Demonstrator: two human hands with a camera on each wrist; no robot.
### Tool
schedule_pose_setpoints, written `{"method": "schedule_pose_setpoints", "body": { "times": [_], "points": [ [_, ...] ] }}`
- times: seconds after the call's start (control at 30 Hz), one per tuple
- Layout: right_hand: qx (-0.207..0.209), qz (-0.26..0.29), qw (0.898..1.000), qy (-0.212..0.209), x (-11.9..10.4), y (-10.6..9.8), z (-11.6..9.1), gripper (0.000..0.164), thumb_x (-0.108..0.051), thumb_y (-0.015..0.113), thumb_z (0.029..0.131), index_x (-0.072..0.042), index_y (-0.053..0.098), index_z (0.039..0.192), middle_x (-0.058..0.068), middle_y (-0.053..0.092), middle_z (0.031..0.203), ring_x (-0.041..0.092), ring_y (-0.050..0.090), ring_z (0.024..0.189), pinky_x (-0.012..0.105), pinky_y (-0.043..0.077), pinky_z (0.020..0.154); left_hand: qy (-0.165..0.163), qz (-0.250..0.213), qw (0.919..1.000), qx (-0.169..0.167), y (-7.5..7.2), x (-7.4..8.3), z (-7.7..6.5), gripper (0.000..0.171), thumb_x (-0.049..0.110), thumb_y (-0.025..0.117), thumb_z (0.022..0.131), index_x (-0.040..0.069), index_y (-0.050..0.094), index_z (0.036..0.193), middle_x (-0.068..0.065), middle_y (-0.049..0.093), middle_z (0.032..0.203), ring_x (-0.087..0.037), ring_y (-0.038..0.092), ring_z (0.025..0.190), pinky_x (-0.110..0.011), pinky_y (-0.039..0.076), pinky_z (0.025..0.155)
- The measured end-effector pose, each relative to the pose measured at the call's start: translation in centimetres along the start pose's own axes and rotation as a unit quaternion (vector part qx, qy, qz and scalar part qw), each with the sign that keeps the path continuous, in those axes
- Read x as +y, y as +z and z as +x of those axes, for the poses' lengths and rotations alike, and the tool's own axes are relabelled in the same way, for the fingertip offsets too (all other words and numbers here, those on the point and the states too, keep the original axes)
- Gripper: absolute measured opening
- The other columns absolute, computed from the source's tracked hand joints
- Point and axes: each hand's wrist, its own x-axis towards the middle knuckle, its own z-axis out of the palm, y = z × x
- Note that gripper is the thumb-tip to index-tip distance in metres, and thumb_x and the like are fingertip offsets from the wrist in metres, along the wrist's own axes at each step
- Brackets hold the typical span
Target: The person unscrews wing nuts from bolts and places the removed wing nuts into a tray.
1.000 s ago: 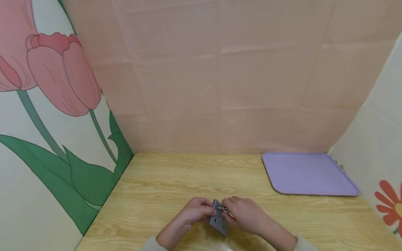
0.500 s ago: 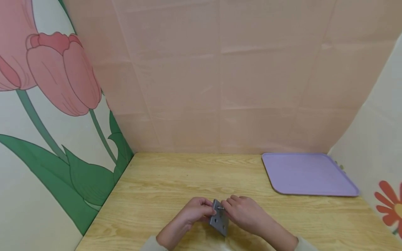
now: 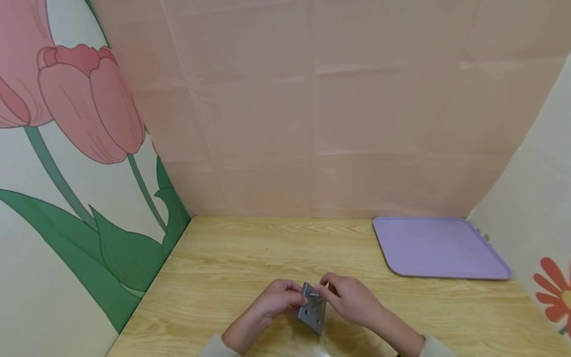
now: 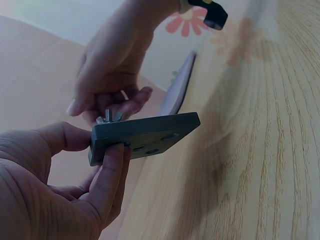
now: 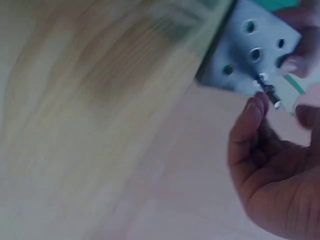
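Observation:
My left hand [image 3: 278, 299] pinches a grey metal plate [image 3: 308, 320] by one corner, thumb on one face and fingers on the other. Several round holes pierce the plate, which is held tilted above the table. Through a hole near the held corner a bolt [image 5: 272, 97] sticks out, with a wing nut [image 4: 110, 118] on it close to the plate. My right hand [image 3: 352, 300] is right beside the bolt's free end. Its thumb and forefinger stand apart on either side of the bolt in the right wrist view, not pinching it.
A light purple tray [image 3: 441, 248] lies at the back right of the wooden table [image 3: 250, 253]. A pinkish sheet [image 3: 312, 124] hangs behind the table, and flower-printed panels [image 3: 89, 173] stand at both sides.
My right fingers gripped at the bolt's end earlier and covered it half a second ago; now they have parted, baring the bolt. The left hand and plate have hardly moved.

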Motion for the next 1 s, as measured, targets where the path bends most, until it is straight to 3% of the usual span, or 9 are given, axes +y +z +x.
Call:
{"method": "schedule_pose_setpoints", "body": {
  "times": [0.1, 0.2, 0.27, 0.37, 0.43, 0.83, 1.0],
  "points": [
    [-0.053, 0.126, 0.986, 0.093, -0.2, -0.2, 0.2, 0.043, -0.05, 0.04, 0.095, -0.014, 0.063, 0.09, -0.004, 0.058, 0.059, 0.007, 0.049, 0.047, 0.026, 0.043, 0.043, 0.011, -0.004, 0.9999, 0.003, 0.1, -0.1, 0.0, 0.022, 0.003, 0.066, 0.073, -0.006, 0.063, 0.093, -0.007, 0.066, 0.085, -0.015, 0.063, 0.074, -0.029, 0.053, 0.063],
    [-0.099, 0.224, 0.956, 0.159, -0.1, -0.1, 0.3, 0.054, -0.053, 0.036, 0.095, -0.007, 0.064, 0.093, 0.007, 0.063, 0.061, 0.013, 0.052, 0.046, 0.032, 0.046, 0.043, 0.016, -0.003, 0.9999, 0.003, 0.1, -0.3, 0.0, 0.023, 0.003, 0.066, 0.073, -0.006, 0.063, 0.093, -0.007, 0.066, 0.086, -0.016, 0.063, 0.074, -0.029, 0.054, 0.063],
    [-0.119, 0.267, 0.937, 0.192, -0.2, 0.0, 0.3, 0.06, -0.055, 0.035, 0.094, -0.003, 0.065, 0.094, 0.007, 0.064, 0.06, 0.013, 0.052, 0.046, 0.031, 0.046, 0.043, 0.018, -0.004, 0.9998, 0.0, 0.1, -0.4, 0.1, 0.023, 0.003, 0.065, 0.073, -0.006, 0.063, 0.094, -0.007, 0.066, 0.085, -0.016, 0.063, 0.074, -0.029, 0.054, 0.063],
    [-0.142, 0.298, 0.92, 0.211, -0.2, 0.2, 0.2, 0.064, -0.057, 0.035, 0.093, -0.001, 0.064, 0.088, 0.005, 0.063, 0.058, 0.011, 0.051, 0.045, 0.027, 0.044, 0.043, 0.02, -0.007, 0.9998, -0.004, 0.2, -0.4, 0.1, 0.023, 0.003, 0.065, 0.073, -0.007, 0.063, 0.094, -0.006, 0.066, 0.083, -0.015, 0.063, 0.073, -0.03, 0.054, 0.063],
    [-0.151, 0.311, 0.914, 0.213, -0.2, 0.4, 0.1, 0.064, -0.058, 0.035, 0.093, -0.001, 0.063, 0.085, 0.004, 0.062, 0.058, 0.01, 0.05, 0.045, 0.025, 0.041, 0.042, 0.02, -0.007, 0.9998, -0.004, 0.2, -0.5, 0.2, 0.022, 0.003, 0.065, 0.073, -0.006, 0.063, 0.094, -0.005, 0.067, 0.082, -0.015, 0.063, 0.073, -0.03, 0.054, 0.063],
    [-0.17, 0.342, 0.9, 0.212, 0.0, 0.9, 0.0, 0.06, -0.057, 0.037, 0.093, -0.005, 0.063, 0.075, -0.001, 0.057, 0.051, 0.007, 0.046, 0.04, 0.021, 0.036, 0.039, 0.021, -0.014, 0.9997, -0.006, 0.3, -0.7, 0.4, 0.022, 0.002, 0.064, 0.073, -0.006, 0.063, 0.094, -0.007, 0.067, 0.082, -0.016, 0.064, 0.073, -0.032, 0.055, 0.064],
    [-0.167, 0.346, 0.898, 0.215, 0.0, 1.0, 0.0, 0.061, -0.057, 0.036, 0.093, -0.005, 0.061, 0.073, -0.002, 0.056, 0.05, 0.007, 0.045, 0.04, 0.021, 0.036, 0.039, 0.024, -0.016, 0.9996, -0.006, 0.3, -0.6, 0.3, 0.022, 0.002, 0.064, 0.073, -0.007, 0.062, 0.094, -0.007, 0.067, 0.081, -0.015, 0.064, 0.072, -0.032, 0.055, 0.064]
  ]
}}
